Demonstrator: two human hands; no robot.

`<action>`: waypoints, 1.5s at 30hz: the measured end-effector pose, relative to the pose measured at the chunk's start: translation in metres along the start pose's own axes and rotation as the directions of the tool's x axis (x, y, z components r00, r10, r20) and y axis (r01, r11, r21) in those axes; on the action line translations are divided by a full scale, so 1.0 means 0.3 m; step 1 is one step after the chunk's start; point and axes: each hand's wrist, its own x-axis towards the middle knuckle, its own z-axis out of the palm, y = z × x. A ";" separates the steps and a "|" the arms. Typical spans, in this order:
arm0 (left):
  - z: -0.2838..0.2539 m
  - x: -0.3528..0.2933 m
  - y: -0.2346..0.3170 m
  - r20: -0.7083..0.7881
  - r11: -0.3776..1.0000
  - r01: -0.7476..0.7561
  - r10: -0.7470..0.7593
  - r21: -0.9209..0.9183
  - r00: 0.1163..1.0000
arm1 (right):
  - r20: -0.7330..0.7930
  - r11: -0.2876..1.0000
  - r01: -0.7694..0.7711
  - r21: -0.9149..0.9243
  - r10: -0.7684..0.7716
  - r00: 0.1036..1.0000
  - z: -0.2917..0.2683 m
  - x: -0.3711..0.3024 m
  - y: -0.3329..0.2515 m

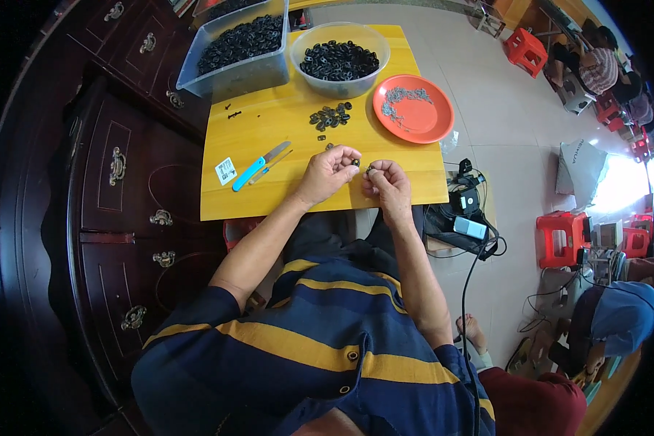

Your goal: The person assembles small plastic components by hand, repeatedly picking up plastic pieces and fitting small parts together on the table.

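Above the table's near edge, my left hand (328,174) pinches a small dark part (355,163) between thumb and fingertips. Close beside it on the right, my right hand (390,187) is closed, its fingertips pressed round something tiny that I cannot make out. The two hands are slightly apart. Beyond them lies a loose pile of small black oval parts (330,117). An orange-red plate (429,125) to the right of the pile carries many little silvery metal pieces (396,102).
On the yellow table (269,200) lie a blue-handled knife (249,174), a thin pointed tool (270,168) and a white label (226,171). A clear bowl (341,89) and a clear bin (232,89) hold black parts. Dark drawers (116,240) stand left; cables and a device (470,227) lie right.
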 end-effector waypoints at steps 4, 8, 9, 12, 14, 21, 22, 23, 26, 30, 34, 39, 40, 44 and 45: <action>0.008 0.001 0.026 0.008 1.000 -0.028 0.028 0.014 1.000 | 0.014 0.998 0.032 -0.046 -0.031 0.999 -0.015 0.002 0.011; 0.009 -0.008 0.051 0.036 0.997 -0.039 0.037 0.061 0.999 | 0.014 0.999 0.017 -0.042 -0.016 1.000 -0.008 -0.009 0.001; 0.010 -0.008 0.057 0.035 0.997 -0.039 0.036 0.061 0.999 | 0.003 0.999 0.022 -0.029 -0.022 1.000 -0.005 -0.011 0.000; 0.016 -0.013 0.064 0.033 0.997 -0.042 0.040 0.058 0.999 | 0.003 1.000 0.027 -0.012 -0.027 1.000 0.002 -0.020 -0.009; 0.018 -0.011 0.064 0.045 0.998 -0.044 0.042 0.035 0.998 | 0.012 1.000 0.028 -0.008 -0.027 1.000 0.002 -0.021 -0.008; 0.019 -0.015 0.074 0.082 0.997 -0.036 0.031 0.062 0.996 | 0.017 0.999 0.004 -0.032 -0.004 1.000 0.008 -0.032 -0.007; 0.015 -0.016 0.069 0.085 0.997 -0.048 0.042 0.067 0.995 | 0.017 1.000 -0.022 -0.020 0.023 1.000 0.012 -0.036 -0.013; 0.013 -0.014 0.068 0.093 0.996 -0.060 0.053 0.070 0.994 | 0.016 1.000 -0.022 -0.021 0.022 1.000 0.016 -0.045 -0.024; 0.001 -0.007 0.081 0.134 0.989 -0.098 0.084 0.107 0.987 | 0.027 0.998 -0.053 -0.020 0.054 0.998 0.024 -0.059 -0.049; -0.006 0.004 0.121 0.190 0.978 -0.142 0.112 0.153 0.975 | 0.074 0.993 -0.114 -0.008 0.114 0.991 0.008 -0.054 -0.055; 0.009 0.002 0.159 0.174 0.923 -0.243 0.198 0.300 0.965 | 0.087 0.977 -0.158 0.141 0.147 0.985 -0.004 -0.039 -0.029; 0.050 -0.033 0.192 0.053 0.714 -0.378 0.433 0.590 0.900 | 0.054 0.940 -0.176 0.293 0.167 0.984 0.048 -0.046 -0.049; 0.054 -0.038 0.191 0.051 0.677 -0.375 0.447 0.633 0.893 | 0.060 0.929 -0.173 0.328 0.163 0.985 0.044 -0.043 -0.035; 0.049 -0.036 0.156 0.065 0.646 -0.371 0.446 0.667 0.893 | 0.041 0.923 -0.149 0.354 0.143 0.989 0.052 -0.038 -0.012; 0.047 -0.038 0.151 0.065 0.645 -0.371 0.446 0.668 0.893 | 0.046 0.917 -0.155 0.367 0.148 0.988 0.050 -0.039 -0.007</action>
